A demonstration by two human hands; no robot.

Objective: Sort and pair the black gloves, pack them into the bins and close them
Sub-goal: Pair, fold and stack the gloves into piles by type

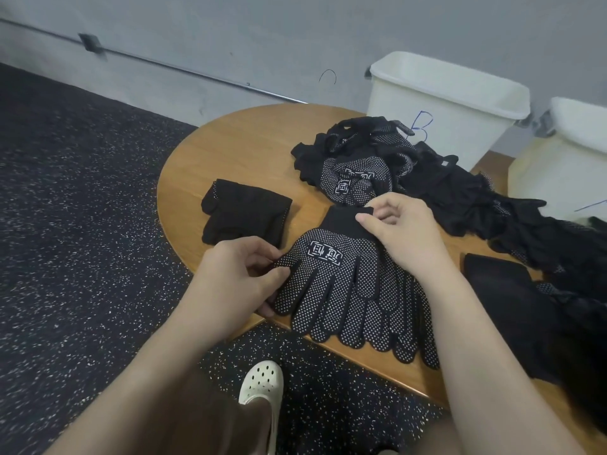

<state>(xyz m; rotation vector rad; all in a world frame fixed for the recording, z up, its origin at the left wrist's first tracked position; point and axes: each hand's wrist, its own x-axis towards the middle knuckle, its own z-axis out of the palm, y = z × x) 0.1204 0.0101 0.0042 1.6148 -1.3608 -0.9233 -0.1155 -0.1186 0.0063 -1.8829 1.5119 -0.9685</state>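
Gloves (pixel 348 290) lie stacked, cuffs toward the bins (pixel 440 110), fingertips toward the person.

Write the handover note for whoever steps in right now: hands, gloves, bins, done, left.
Left hand pinches the thumb-side edge of the dotted glove pair at the table's near edge.
Right hand pinches that pair's cuff.
Folded pair lies to the left, another folded bundle to the right.
Unsorted pile stretches from the middle toward the right.
Bin B and second bin stand open at the back.
Done: some pairs folded. Left: finish this pair, sort the pile, pack, close bins.
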